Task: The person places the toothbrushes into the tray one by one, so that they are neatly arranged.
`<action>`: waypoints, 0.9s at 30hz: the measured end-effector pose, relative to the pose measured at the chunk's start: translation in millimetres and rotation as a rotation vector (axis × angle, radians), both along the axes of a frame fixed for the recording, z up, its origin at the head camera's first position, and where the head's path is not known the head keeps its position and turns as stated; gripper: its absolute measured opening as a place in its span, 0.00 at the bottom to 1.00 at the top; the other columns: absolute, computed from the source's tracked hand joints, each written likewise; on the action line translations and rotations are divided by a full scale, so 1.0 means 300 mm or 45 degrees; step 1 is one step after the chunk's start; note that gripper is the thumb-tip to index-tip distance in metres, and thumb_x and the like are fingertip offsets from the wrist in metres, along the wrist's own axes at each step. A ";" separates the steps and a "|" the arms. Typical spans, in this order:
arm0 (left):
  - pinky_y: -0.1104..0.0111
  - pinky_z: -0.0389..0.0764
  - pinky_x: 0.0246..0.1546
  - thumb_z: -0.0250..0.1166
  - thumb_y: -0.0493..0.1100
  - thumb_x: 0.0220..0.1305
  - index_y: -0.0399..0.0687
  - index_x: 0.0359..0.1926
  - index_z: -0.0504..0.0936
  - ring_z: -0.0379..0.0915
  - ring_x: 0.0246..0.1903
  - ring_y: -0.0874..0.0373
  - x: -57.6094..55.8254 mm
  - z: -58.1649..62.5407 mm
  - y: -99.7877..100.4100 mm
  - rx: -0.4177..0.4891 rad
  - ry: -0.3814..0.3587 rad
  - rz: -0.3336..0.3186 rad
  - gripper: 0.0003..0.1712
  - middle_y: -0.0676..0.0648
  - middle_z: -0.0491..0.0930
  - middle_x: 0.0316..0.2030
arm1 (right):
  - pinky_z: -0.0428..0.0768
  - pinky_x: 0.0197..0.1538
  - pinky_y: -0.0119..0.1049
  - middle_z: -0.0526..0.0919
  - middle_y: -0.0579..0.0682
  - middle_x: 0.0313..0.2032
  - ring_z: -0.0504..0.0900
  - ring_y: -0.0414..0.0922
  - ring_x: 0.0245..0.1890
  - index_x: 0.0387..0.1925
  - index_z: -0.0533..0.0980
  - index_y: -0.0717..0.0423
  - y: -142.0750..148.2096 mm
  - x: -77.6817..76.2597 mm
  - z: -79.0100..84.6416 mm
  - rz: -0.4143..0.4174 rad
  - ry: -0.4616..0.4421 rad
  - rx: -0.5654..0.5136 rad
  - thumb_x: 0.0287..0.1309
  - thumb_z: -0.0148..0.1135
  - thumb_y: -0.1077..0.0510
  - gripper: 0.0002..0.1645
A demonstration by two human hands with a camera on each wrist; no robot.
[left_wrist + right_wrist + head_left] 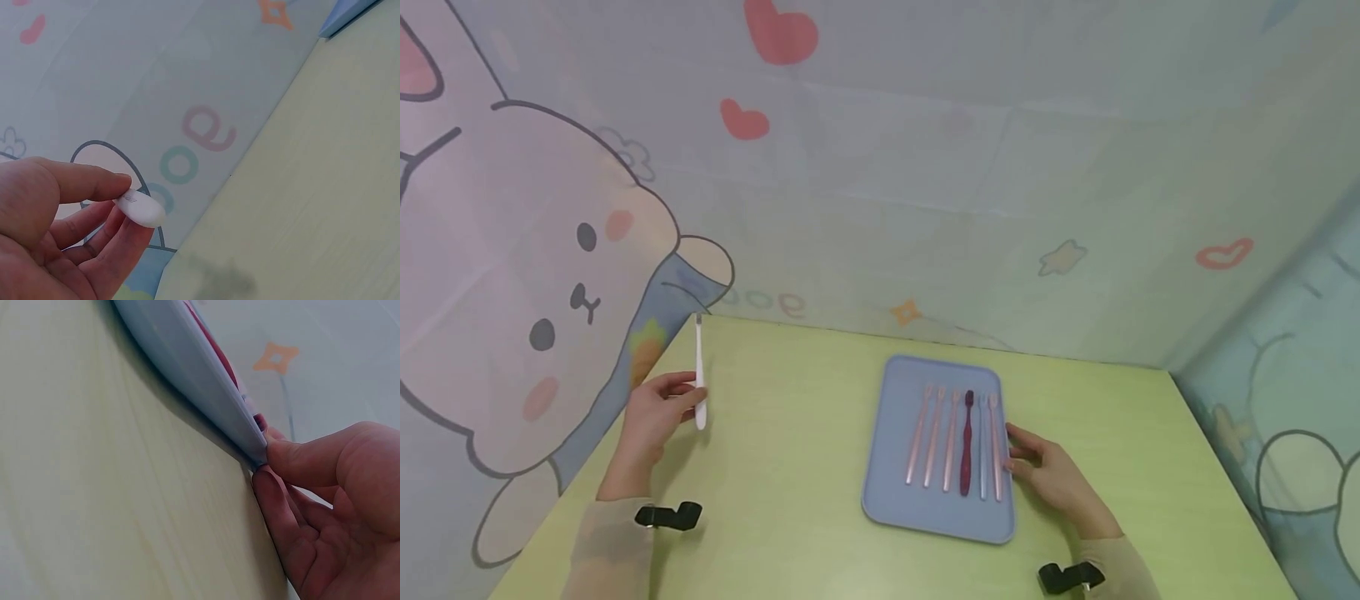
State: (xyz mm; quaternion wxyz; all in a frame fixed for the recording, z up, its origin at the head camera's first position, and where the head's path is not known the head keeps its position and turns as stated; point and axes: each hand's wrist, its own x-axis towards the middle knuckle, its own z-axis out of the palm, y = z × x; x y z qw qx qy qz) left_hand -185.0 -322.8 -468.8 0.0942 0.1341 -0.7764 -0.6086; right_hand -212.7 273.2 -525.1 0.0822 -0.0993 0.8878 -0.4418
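Observation:
In the head view my left hand [653,418] holds a white toothbrush [699,362] upright above the table's left side, bristle end up. The left wrist view shows its rounded handle end [147,210] pinched between thumb and fingers. A blue tray [891,502] sits right of centre, and my right hand [1058,477] grips its right edge. Thumb and fingers pinch the tray rim [247,428] in the right wrist view. Side by side on the tray lie several pale pink toothbrushes [917,442], a dark red toothbrush [966,450] and a light blue toothbrush [982,458].
The tray rests on a pale yellow-green table [782,467]. Behind it hangs a backdrop cloth [910,192] printed with a rabbit, hearts and stars, which also runs along both sides. Each wrist bears a small black camera mount [670,517].

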 end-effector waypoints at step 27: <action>0.67 0.89 0.42 0.68 0.32 0.72 0.25 0.67 0.74 0.83 0.37 0.60 -0.058 -0.002 0.254 0.194 -0.007 -0.339 0.27 0.42 0.80 0.43 | 0.65 0.75 0.63 0.85 0.64 0.60 0.81 0.61 0.63 0.78 0.65 0.65 0.015 0.001 0.001 -0.004 -0.004 -0.023 0.71 0.69 0.61 0.40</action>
